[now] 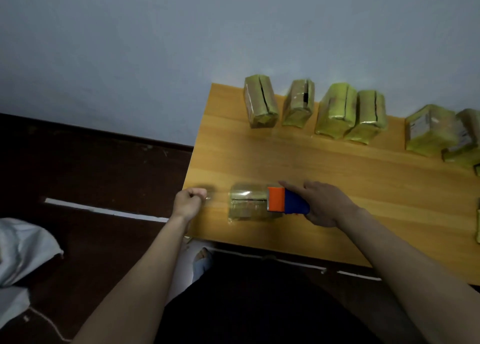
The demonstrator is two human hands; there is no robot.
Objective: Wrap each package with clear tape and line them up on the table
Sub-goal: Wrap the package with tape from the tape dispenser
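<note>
Right hand (322,203) grips my tape dispenser (285,199); left hand (189,201) pinches clear tape (218,197) taut across the package (249,204). Next: wrap, cut.

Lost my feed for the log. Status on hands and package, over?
Left hand pinching the tape end. Right hand holding the tape dispenser on the package. Six wrapped packages lined along the wall. Nothing in the way.
</note>
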